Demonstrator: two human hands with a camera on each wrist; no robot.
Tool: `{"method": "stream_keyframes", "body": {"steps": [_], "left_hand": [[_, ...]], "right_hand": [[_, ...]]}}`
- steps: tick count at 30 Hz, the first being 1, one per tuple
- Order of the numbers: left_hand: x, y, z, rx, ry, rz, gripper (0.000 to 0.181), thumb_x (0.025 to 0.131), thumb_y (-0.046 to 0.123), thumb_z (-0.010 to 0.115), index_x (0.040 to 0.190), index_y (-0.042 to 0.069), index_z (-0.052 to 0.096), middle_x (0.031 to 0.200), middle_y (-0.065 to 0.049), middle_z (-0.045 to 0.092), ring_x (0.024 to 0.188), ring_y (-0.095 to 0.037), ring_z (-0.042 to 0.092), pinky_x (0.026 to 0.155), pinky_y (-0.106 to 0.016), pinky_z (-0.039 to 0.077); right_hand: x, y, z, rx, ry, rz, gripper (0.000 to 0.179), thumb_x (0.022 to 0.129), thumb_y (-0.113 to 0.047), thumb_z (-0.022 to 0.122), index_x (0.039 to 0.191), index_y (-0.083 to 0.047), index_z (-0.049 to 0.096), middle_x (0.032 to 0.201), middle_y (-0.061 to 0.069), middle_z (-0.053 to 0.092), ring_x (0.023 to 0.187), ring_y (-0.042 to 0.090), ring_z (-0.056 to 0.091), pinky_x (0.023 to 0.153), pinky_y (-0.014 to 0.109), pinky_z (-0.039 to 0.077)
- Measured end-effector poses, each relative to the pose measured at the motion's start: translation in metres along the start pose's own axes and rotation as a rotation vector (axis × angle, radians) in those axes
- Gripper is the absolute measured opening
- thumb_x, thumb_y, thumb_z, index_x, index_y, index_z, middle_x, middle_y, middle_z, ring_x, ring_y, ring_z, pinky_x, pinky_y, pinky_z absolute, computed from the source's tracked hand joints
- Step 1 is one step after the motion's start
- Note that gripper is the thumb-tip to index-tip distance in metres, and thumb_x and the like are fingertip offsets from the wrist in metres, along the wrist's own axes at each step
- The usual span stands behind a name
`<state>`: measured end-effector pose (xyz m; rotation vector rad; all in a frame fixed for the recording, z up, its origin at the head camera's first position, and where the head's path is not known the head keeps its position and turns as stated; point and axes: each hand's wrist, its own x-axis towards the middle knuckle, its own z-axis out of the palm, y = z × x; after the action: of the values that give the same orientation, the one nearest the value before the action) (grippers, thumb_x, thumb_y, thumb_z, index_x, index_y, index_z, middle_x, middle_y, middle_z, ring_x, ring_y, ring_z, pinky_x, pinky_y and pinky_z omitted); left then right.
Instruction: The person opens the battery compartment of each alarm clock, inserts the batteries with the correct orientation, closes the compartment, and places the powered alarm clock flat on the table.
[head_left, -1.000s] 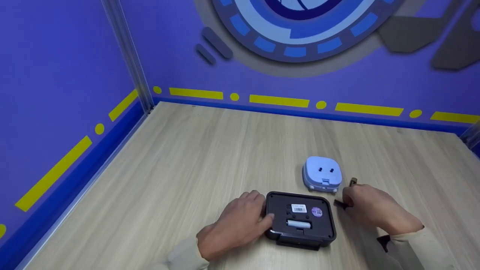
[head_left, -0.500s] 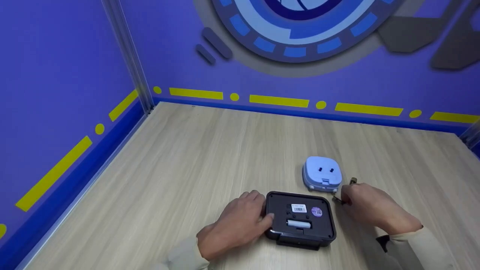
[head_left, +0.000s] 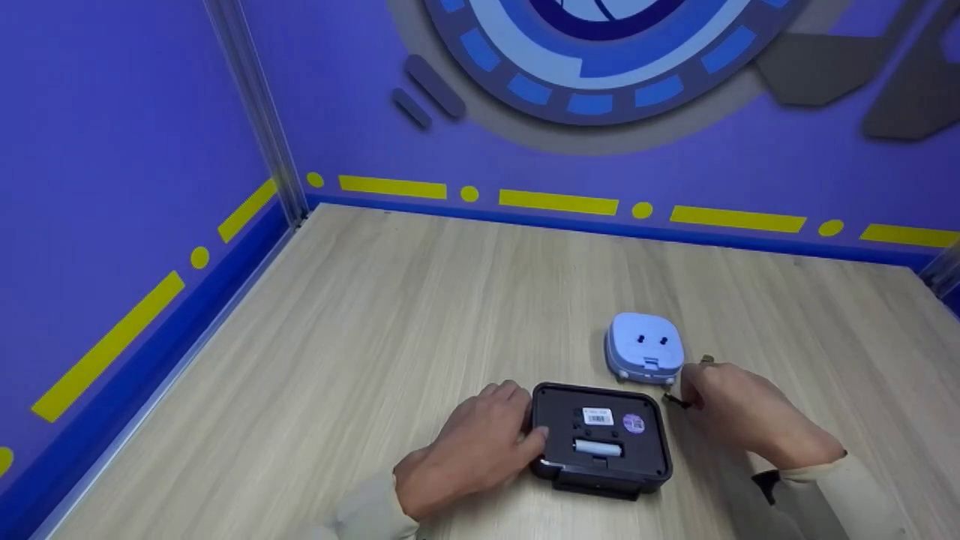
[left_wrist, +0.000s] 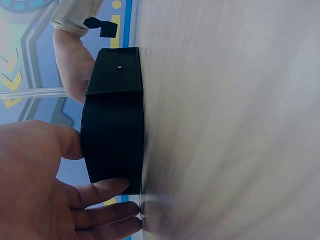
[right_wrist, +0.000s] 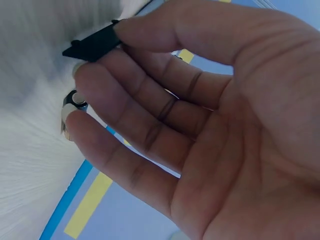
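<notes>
A black box-shaped device [head_left: 555, 416] lies face down, with a light-coloured battery [head_left: 598, 448] in its open battery slot. My left hand [head_left: 480, 442] rests at its left side. The thumb touches the rim and a nearly straight index finger lies against the side wall [left_wrist: 112, 135]. To the right, my right hand [head_left: 739, 409] pinches a small black battery cover [right_wrist: 95, 44] between thumb and fingertips, close over the table. Small tabs show on the cover's edge. Another battery [right_wrist: 77, 97] lies beyond the right fingertips, mostly hidden by that hand in the head view.
Behind the black device stands a light blue rounded device [head_left: 645, 349] with two dark dots and a latched lid. The wooden tabletop [head_left: 420, 300] ends at a purple-blue back wall [head_left: 360, 135] and a matching wall on the left.
In my right hand the battery cover has turned from lying broad side up to a thinner, more edge-on tilt. The left hand and both devices have stayed in place.
</notes>
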<state>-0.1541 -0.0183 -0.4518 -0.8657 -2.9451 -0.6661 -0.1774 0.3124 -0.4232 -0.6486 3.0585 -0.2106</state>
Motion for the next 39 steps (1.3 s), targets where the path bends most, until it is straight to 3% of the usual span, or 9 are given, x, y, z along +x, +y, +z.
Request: {"method": "stream_keyframes", "body": {"steps": [10,21,30,39], "left_hand": [[0.001,-0.001,-0.001,0.003,-0.009,0.007,0.044,0.102,0.041,0.06,0.115,0.0,0.068,0.101,-0.003,0.063,0.088,-0.016,0.056,0.079,-0.035,0.052],[0.001,-0.001,0.0,0.001,-0.015,-0.001,0.044,0.102,0.041,0.059,0.117,0.001,0.069,0.102,-0.003,0.064,0.09,-0.017,0.057,0.08,-0.036,0.052],[0.001,-0.001,0.0,-0.008,-0.022,-0.002,0.043,0.103,0.039,0.058,0.117,0.001,0.069,0.104,-0.004,0.064,0.091,-0.016,0.057,0.081,-0.036,0.052],[0.001,-0.001,0.0,-0.009,-0.007,0.005,0.04,0.102,0.038,0.059,0.113,0.001,0.07,0.103,-0.003,0.065,0.089,-0.017,0.057,0.08,-0.035,0.052]], "right_hand": [[0.001,0.0,0.0,0.03,-0.026,-0.005,0.025,0.087,0.009,0.073,0.08,-0.012,0.06,0.075,-0.006,0.054,0.068,0.011,0.047,0.06,0.033,0.044],[0.0,-0.008,-0.005,0.034,0.007,-0.013,0.025,0.086,0.008,0.076,0.081,-0.011,0.062,0.075,-0.005,0.054,0.068,0.011,0.048,0.059,0.033,0.044],[-0.001,-0.017,-0.01,0.024,0.059,-0.012,0.018,0.084,0.002,0.078,0.081,-0.009,0.064,0.076,-0.005,0.055,0.067,0.01,0.049,0.058,0.033,0.045],[-0.003,-0.031,-0.014,-0.016,0.17,-0.08,0.028,0.081,0.002,0.082,0.078,-0.015,0.06,0.074,-0.009,0.05,0.065,0.008,0.045,0.055,0.03,0.042]]}}
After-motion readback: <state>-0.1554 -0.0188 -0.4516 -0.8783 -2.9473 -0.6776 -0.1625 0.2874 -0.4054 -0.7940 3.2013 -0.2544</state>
